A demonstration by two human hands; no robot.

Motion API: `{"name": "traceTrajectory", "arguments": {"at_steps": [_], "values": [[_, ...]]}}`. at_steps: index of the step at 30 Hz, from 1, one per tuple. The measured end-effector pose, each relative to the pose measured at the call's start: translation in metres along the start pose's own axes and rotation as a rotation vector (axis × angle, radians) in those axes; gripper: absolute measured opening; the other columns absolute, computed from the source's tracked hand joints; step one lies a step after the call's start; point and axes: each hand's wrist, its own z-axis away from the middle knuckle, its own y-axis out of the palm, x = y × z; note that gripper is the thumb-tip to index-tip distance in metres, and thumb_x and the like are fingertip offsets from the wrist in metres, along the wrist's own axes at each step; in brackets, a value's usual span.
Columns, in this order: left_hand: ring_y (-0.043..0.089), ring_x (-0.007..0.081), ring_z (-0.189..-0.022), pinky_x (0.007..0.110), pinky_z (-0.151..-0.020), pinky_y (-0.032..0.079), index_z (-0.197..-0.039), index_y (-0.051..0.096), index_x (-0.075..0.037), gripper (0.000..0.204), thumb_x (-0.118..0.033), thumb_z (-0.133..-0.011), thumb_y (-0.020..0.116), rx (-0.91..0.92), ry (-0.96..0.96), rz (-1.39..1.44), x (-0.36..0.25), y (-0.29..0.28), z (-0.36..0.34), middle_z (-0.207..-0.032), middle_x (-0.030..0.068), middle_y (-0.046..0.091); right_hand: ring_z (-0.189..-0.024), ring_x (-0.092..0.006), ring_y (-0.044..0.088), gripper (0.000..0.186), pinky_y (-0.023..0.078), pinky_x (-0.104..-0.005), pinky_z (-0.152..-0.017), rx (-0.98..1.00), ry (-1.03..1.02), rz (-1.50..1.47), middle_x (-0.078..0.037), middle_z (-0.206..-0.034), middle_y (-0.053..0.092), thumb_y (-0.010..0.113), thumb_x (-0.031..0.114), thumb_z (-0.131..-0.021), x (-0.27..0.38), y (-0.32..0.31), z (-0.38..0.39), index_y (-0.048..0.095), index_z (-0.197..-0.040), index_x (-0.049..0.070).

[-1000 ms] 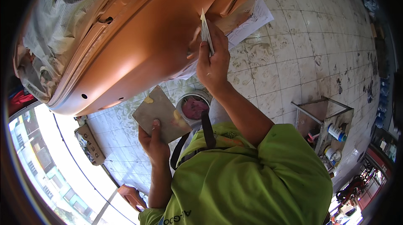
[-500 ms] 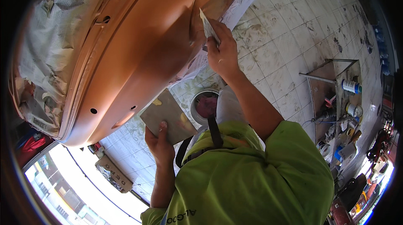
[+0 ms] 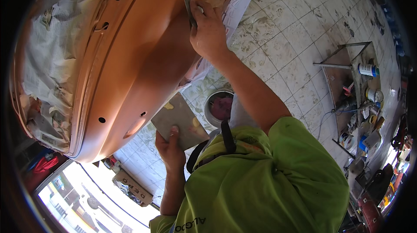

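Note:
An orange-brown car body panel (image 3: 143, 55) fills the upper left, with several dark holes along it. My right hand (image 3: 210, 31) grips a thin, flat filler spreader (image 3: 188, 9) and holds it at the panel's right side; whether its edge touches the paint I cannot tell. Lower down, my left hand (image 3: 170, 147) clasps a flat grey-brown mixing board (image 3: 176, 122), thumb on top and fingers beneath. Pale yellow putty (image 3: 168, 106) sits near one corner of the board, with another smear near its right side.
Masking paper (image 3: 239, 5) hangs beyond the panel's right edge; plastic sheeting (image 3: 54, 55) covers the far left. Below stands a bucket (image 3: 213, 118) with a dark reddish cloth-like thing inside. A metal rack (image 3: 343, 72) with cans is at right, a cardboard box (image 3: 132, 187) at lower left.
My right hand has moved left and up with the spreader, over the panel from its edge. The board in my left hand has shifted slightly right and down in view.

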Motion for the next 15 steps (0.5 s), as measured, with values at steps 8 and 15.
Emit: {"name": "traceTrajectory", "arguments": {"at_steps": [8, 15], "values": [[0.062, 0.016, -0.103, 0.032, -0.093, 0.05, -0.129, 0.058, 0.005, 0.034, -0.012, -0.1, 0.064, -0.018, 0.007, 0.021, -0.004, 0.015, 0.003, -0.117, 0.0114, 0.067, -0.113, -0.0402, 0.054, 0.06, 0.048, -0.0465, -0.102, 0.049, 0.026, -0.093, -0.016, -0.134, 0.058, 0.059, -0.004, -0.077, -0.013, -0.017, 0.023, 0.06, -0.137, 0.001], [0.065, 0.0198, -0.111, 0.035, -0.099, 0.05, -0.135, 0.053, 0.006, 0.037, -0.008, -0.101, 0.058, 0.022, -0.007, -0.046, 0.002, 0.009, 0.001, -0.122, 0.0137, 0.067, -0.11, -0.0389, 0.055, 0.061, 0.05, -0.0442, -0.1, 0.043, 0.0, -0.052, -0.013, -0.134, 0.06, 0.061, -0.004, -0.075, -0.009, -0.014, -0.017, 0.062, -0.136, 0.003]]}}
